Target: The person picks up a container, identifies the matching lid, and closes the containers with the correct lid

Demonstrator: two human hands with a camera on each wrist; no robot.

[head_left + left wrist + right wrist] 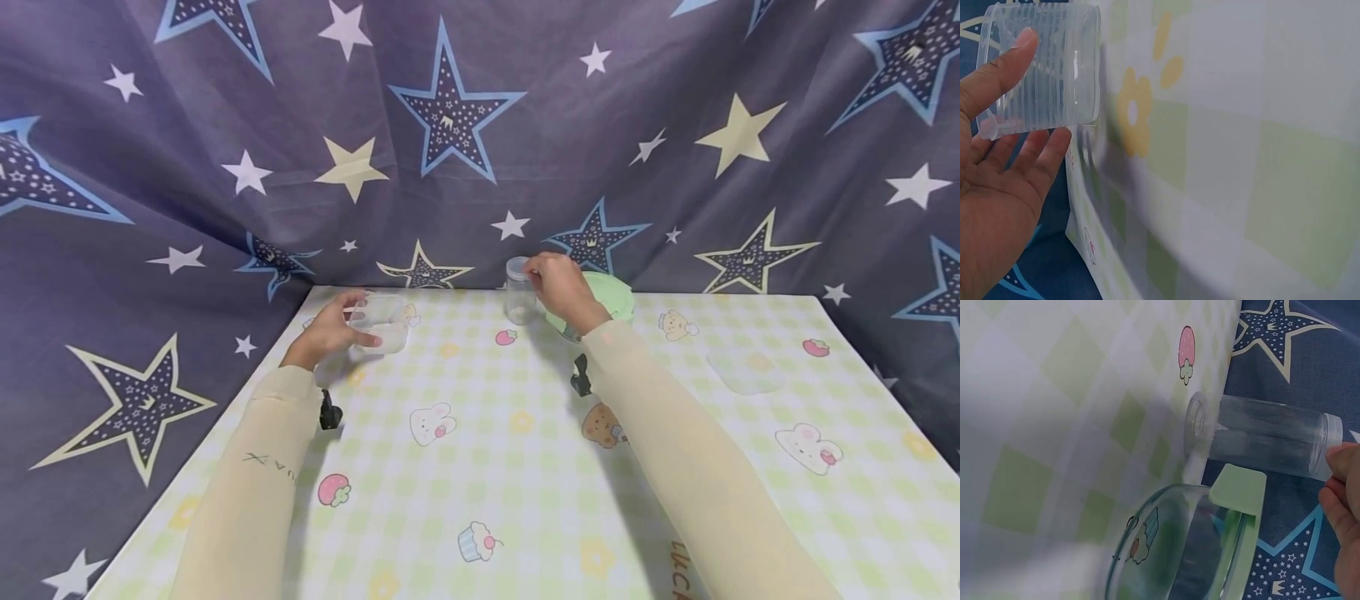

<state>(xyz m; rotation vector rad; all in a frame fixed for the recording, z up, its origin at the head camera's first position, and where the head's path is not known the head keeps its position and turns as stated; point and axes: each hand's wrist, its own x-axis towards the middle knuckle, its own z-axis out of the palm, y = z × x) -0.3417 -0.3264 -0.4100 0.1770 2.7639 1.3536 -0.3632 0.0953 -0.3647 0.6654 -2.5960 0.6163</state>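
At the table's back left, my left hand (332,327) grips a clear ribbed plastic container (380,327). The left wrist view shows the thumb along one side of the container (1066,62) and the fingers on the opposite side. Farther right, a tall clear jar (518,302) stands upright near the back edge. My right hand (561,283) pinches the jar's whitish translucent lid (1334,445) between thumb and fingers. Just beside that hand is a round glass bowl (1147,556) with a pale green clip-on lid (613,298), partly hidden behind the hand and forearm in the head view.
A flat, transparent piece (745,372) lies on the right part of the table. The checked tablecloth (480,483) carries printed cartoon figures. A dark star-patterned curtain (495,108) hangs right behind the back edge. Black wrist cameras (330,412) sit below both hands.
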